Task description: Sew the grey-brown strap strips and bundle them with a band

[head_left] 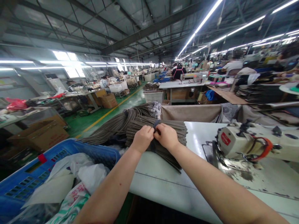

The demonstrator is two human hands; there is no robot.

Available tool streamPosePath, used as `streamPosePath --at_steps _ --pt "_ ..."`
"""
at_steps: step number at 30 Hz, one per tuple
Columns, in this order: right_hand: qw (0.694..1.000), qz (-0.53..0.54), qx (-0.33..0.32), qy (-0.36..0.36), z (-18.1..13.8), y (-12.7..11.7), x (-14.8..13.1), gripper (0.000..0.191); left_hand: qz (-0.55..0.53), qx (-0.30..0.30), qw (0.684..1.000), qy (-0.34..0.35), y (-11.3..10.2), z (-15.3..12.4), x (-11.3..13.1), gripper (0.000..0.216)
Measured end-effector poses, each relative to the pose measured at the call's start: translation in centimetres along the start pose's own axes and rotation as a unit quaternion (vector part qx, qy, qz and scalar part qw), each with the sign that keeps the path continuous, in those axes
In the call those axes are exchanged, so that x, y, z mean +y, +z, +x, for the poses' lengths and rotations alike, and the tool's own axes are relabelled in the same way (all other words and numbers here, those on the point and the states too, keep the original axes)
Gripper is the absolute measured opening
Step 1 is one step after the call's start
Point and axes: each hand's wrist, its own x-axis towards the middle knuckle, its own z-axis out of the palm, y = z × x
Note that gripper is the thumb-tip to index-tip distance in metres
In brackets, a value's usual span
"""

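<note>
A thick bundle of long dark grey-brown straps (pixel 140 124) lies across the far left end of the white worktable (pixel 168 183). Part of the bundle hangs off the table's left edge. My left hand (pixel 143 138) and my right hand (pixel 166 136) rest side by side on top of the bundle. Both are closed, fingers curled. Between them they pinch a small dark band or tie (pixel 156 125) that wraps the straps. Both forearms reach forward from the bottom of the view.
A white industrial sewing machine (pixel 247 141) stands on the table's right side. A blue plastic crate (pixel 46 168) with white bags sits at the lower left. Cardboard boxes (pixel 39 133), a green aisle floor, other workbenches and seated workers fill the hall beyond.
</note>
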Motion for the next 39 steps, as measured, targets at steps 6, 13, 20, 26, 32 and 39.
streamPosePath --at_steps 6,13,20,26,32,39 --pt "1.000 0.018 0.009 -0.008 0.3 0.2 0.5 0.006 -0.301 0.065 0.906 -0.291 1.5 0.7 0.0 0.014" --pt "0.998 0.054 0.027 -0.025 -0.2 0.4 0.6 0.011 -0.344 0.024 0.908 -0.236 0.8 0.7 -0.3 0.014" --pt "0.992 0.117 0.031 -0.042 -0.5 -0.2 0.8 0.013 -0.394 0.053 0.844 -0.362 0.8 0.9 -0.1 0.013" --pt "0.985 0.163 0.046 -0.027 0.3 -0.5 2.3 0.020 -0.320 0.073 0.886 -0.329 -0.2 -0.7 2.2 0.033" --pt "0.988 0.139 0.018 -0.062 1.7 -0.7 3.2 0.042 -0.068 0.159 0.939 -0.299 -2.7 -1.7 5.9 0.021" --pt "0.981 0.085 -0.071 -0.157 2.8 -1.8 3.1 0.024 -0.072 0.006 0.961 -0.267 -0.5 -0.7 5.9 0.007"
